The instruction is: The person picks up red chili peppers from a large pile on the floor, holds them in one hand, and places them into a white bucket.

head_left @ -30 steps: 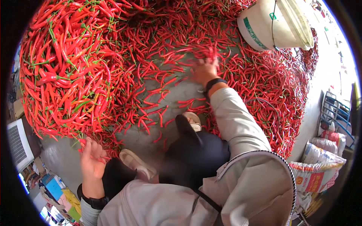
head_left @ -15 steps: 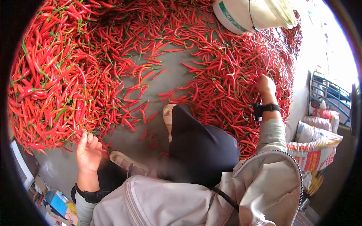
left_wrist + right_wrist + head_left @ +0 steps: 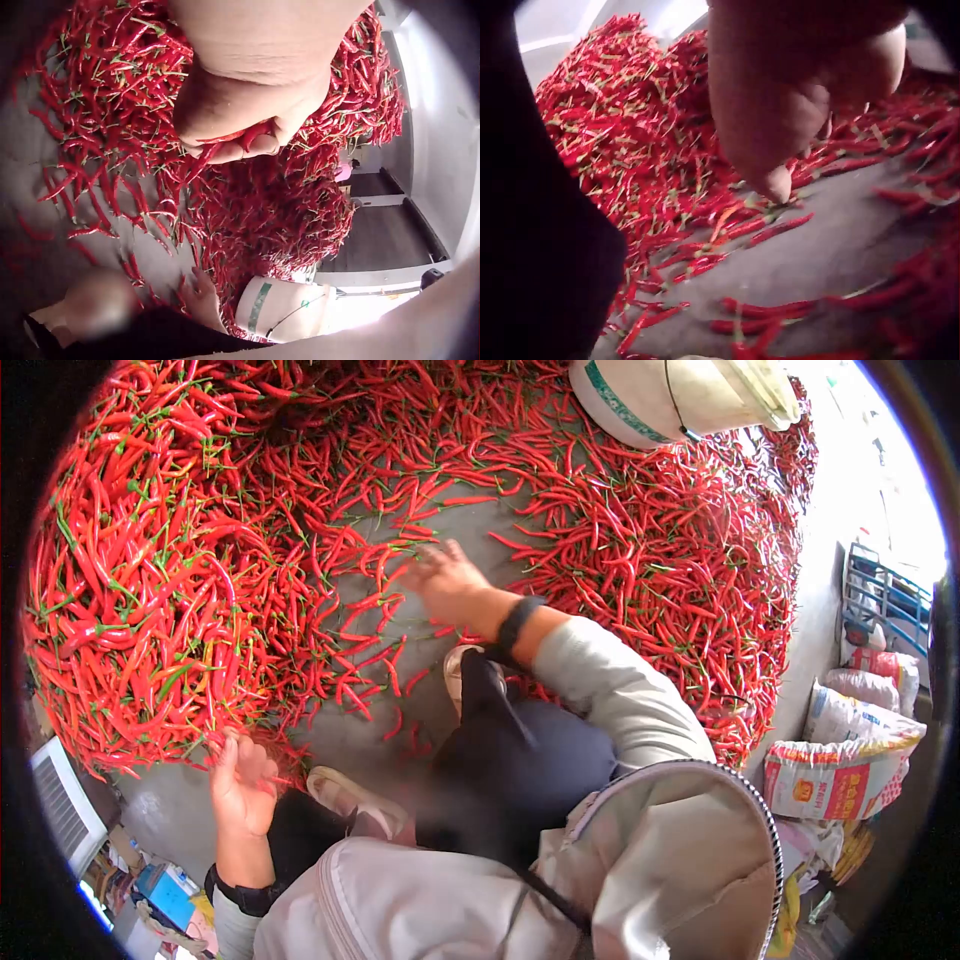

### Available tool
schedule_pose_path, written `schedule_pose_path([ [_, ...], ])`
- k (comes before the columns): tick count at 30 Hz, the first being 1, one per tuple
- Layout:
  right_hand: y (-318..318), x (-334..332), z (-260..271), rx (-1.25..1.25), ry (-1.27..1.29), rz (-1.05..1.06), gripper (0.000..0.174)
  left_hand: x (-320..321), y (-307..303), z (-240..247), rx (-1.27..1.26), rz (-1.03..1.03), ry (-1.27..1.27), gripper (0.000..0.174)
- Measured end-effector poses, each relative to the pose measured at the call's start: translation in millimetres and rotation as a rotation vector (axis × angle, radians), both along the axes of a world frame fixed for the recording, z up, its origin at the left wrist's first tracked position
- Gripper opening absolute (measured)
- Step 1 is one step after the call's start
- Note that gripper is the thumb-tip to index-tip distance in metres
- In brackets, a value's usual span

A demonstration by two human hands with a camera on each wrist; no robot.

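Head camera looks steeply down; both wrist cameras sit close above chillies (image 3: pixel 150 560).

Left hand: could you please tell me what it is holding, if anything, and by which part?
The left hand grips a few red chillies round their bodies in its curled fingers; their ends stick out below the hand.

The chillies (image 3: pixel 180 560) have glossy, waxy red skins and duller green stalks, those gripped in the left hand (image 3: pixel 240 785) too. The floor (image 3: pixel 355 735) beneath is matt grey concrete, fairly smooth. At one o'clock the bucket (image 3: pixel 640 400) is smooth white plastic with a wire handle. At four o'clock the sacks (image 3: pixel 840 780) look woven and printed. The jacket (image 3: pixel 620 700) is matt beige cloth.
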State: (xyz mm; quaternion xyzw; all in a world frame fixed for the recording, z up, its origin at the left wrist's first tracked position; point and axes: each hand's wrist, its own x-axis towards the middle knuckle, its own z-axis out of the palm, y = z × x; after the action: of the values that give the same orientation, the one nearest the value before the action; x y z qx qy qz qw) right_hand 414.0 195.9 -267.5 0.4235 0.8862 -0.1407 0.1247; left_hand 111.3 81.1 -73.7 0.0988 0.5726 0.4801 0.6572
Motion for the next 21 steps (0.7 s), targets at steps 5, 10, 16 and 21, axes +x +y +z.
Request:
schedule_pose_path([
  [5, 46, -38, -23, 0.000, 0.161, 0.031, 0.048, -10, -5, 13, 0.012, 0.018, 0.007, 0.007],
  [10, 106, -19, -24, 0.023, -0.098, 0.008, 0.048, -19, -6, 18, 0.005, 0.061, 0.042, 0.002],
  [16, 131, 45, -24, 0.062, -0.349, -0.465, 0.046, -17, -4, 19, 0.004, 0.093, 0.066, 0.004],
  [21, 103, 133, 26, -0.070, -0.578, -0.698, 0.066, -15, -1, 17, 0.012, 0.085, 0.040, 0.007],
])
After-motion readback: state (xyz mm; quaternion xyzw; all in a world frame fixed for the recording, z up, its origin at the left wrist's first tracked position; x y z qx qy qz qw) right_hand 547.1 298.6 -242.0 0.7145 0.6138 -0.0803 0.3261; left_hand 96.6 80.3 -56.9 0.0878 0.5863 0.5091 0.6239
